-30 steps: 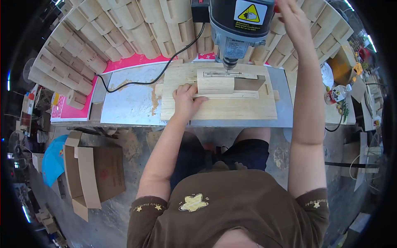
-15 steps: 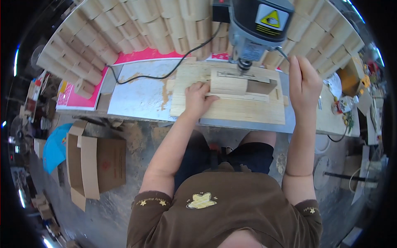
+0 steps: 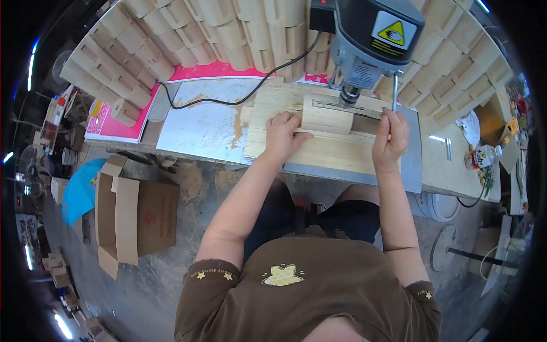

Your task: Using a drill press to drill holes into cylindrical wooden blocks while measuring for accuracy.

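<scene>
A rounded pale wood block (image 3: pixel 326 118) with a slot lies on a flat wooden jig board (image 3: pixel 319 153). My left hand (image 3: pixel 283 137) holds its left end, fingers curled at the end and thumb along the near side. Over the block stands a drill press (image 3: pixel 373 43), its chuck (image 3: pixel 349 96) just above the wood; whether the bit is in the wood I cannot tell. My right hand (image 3: pixel 391 139) is closed round the lower end of the drill press lever (image 3: pixel 395 91), which points down toward me.
Stacked slotted wood pieces (image 3: pixel 228 34) line the back of the bench. A black cable (image 3: pixel 239 102) crosses the sawdust-strewn top (image 3: pixel 205 125). At the right stand a plastic bottle (image 3: pixel 478 157) and a metal rod (image 3: pixel 448 149). An open cardboard box (image 3: pixel 139 214) and blue umbrella (image 3: pixel 84 191) are on the floor at left.
My right hand has pulled the lever down and toward me, from up beside the drill head to near the board. My left hand stays at the wood block. The whole view has shifted slightly.
</scene>
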Demonstrator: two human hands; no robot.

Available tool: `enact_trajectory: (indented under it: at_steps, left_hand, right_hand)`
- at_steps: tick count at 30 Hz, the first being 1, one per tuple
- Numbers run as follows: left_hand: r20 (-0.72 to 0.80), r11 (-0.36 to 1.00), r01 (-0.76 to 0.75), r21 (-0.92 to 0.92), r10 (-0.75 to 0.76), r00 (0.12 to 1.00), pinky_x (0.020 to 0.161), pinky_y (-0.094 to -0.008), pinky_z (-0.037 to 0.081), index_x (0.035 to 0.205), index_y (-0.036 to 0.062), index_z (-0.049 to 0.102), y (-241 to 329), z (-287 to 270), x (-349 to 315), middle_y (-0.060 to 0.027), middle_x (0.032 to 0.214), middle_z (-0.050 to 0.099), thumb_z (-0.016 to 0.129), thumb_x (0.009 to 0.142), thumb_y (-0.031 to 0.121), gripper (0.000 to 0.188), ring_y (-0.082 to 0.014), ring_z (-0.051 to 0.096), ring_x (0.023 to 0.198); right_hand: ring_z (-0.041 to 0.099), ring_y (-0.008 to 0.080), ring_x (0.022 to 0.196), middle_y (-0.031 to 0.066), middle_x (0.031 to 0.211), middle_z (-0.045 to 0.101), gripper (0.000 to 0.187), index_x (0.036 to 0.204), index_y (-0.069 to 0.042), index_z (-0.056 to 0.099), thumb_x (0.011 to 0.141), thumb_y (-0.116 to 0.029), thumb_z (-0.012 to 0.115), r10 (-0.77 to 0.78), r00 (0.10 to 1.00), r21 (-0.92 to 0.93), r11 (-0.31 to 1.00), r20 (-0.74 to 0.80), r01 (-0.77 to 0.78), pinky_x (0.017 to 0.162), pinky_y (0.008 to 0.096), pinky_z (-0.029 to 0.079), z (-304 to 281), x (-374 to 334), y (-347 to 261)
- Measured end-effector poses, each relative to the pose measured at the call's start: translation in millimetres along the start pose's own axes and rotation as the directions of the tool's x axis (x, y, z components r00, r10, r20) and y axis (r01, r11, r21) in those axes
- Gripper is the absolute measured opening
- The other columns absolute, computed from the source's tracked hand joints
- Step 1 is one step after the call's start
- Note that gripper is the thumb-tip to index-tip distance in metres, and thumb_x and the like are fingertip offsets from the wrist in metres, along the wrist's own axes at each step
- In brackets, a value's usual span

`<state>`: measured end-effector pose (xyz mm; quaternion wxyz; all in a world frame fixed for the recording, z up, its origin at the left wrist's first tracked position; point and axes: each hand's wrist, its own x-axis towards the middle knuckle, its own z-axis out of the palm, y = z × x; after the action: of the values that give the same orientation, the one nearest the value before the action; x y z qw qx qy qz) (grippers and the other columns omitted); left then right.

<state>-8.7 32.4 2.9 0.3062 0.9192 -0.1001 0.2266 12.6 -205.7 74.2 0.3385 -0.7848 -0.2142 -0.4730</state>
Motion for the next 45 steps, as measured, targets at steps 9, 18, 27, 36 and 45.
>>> enact_trajectory:
  at_steps: [9,18,27,36,45]
  left_hand:
    - [0.007,0.999,0.017,-0.028,-0.017,1.0,0.077,-0.0418,0.037,0.101,0.0117,0.064,0,-2,-1,-0.0048,0.078,0.055,0.077,0.063,0.023,0.042,-0.0261,0.054,0.081]
    - [-0.024,0.997,-0.073,0.023,0.074,0.997,0.08,-0.041,0.032,0.11,0.0129,0.061,28,29,7,-0.0037,0.082,0.054,0.075,0.067,0.028,0.048,-0.0242,0.052,0.085]
    - [0.003,0.999,-0.044,0.026,0.044,0.999,0.079,-0.0401,0.031,0.113,0.0122,0.06,23,25,4,-0.0035,0.079,0.052,0.074,0.067,0.03,0.051,-0.0233,0.051,0.083]
    - [-0.001,0.999,-0.048,0.022,0.048,0.999,0.079,-0.0395,0.031,0.113,0.0116,0.06,27,24,5,-0.0031,0.078,0.052,0.075,0.067,0.029,0.051,-0.0227,0.051,0.082]
    - [0.091,1.0,0.012,0.023,-0.014,0.996,0.085,-0.0443,0.031,0.117,0.0129,0.059,26,24,5,-0.0042,0.087,0.055,0.075,0.067,0.032,0.056,-0.0249,0.053,0.09]
  right_hand:
    - [0.051,0.0241,0.054,0.0087,0.062,0.053,0.01,0.074,-0.004,0.057,0.083,-0.009,0.06,-0.069,0.998,0.05,0.996,-0.015,0.069,0.052,0.0328,0.038,-34,73,-33]
    - [0.055,0.0315,0.068,0.0202,0.07,0.055,0.026,0.08,0.001,0.058,0.088,-0.023,0.053,0.124,0.988,-0.234,0.967,0.09,-0.1,0.061,0.0384,0.042,5,201,26]
    - [0.044,0.015,0.05,0.0079,0.057,0.045,0.021,0.075,-0.001,0.054,0.087,-0.017,0.057,0.071,0.986,0.015,0.997,0.149,-0.074,0.049,0.0282,0.036,-41,142,-30]
    - [0.049,0.0205,0.055,0.0065,0.063,0.052,0.005,0.083,-0.002,0.062,0.08,-0.002,0.058,0.067,0.996,0.149,0.986,0.063,-0.075,0.054,0.0324,0.036,-28,34,-25]
    - [0.051,0.0247,0.06,0.0076,0.069,0.055,0.011,0.089,-0.001,0.062,0.078,-0.001,0.058,-0.067,0.997,0.166,0.984,-0.021,0.07,0.061,0.0342,0.038,0,7,4]
